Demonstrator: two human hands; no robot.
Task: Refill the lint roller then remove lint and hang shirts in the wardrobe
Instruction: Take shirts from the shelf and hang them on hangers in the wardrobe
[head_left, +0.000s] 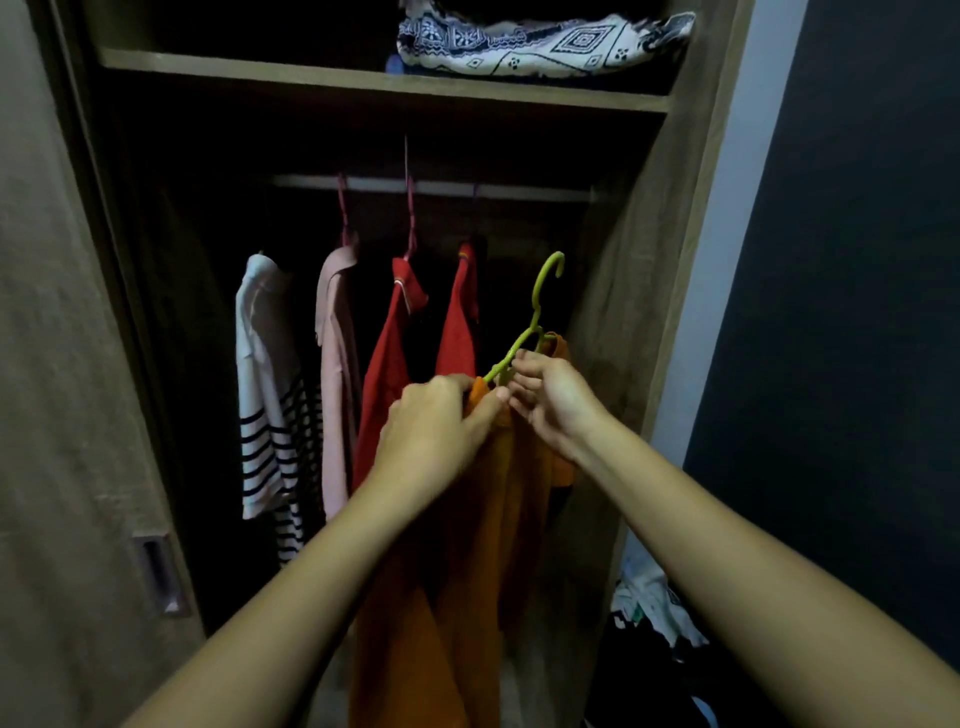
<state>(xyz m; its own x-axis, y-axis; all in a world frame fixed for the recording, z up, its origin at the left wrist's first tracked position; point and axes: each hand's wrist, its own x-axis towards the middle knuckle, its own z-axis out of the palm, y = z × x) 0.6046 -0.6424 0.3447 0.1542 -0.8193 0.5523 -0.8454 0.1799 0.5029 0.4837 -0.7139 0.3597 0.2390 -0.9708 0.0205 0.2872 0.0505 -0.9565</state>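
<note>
An orange shirt (483, 519) hangs on a green hanger (540, 306) in front of the open wardrobe, below the rail (519, 191). My left hand (436, 431) pinches the orange fabric at the hanger's left shoulder. My right hand (550, 400) grips the hanger's arm and the shirt's collar. The hanger's hook points up and is off the rail. No lint roller is in view.
On the rail hang a striped white shirt (265, 395), a pink shirt (335, 364) and two red shirts (387, 353). A patterned folded cloth (540, 44) lies on the upper shelf. The sliding door (62, 364) stands left; a clothes pile (649, 608) lies low right.
</note>
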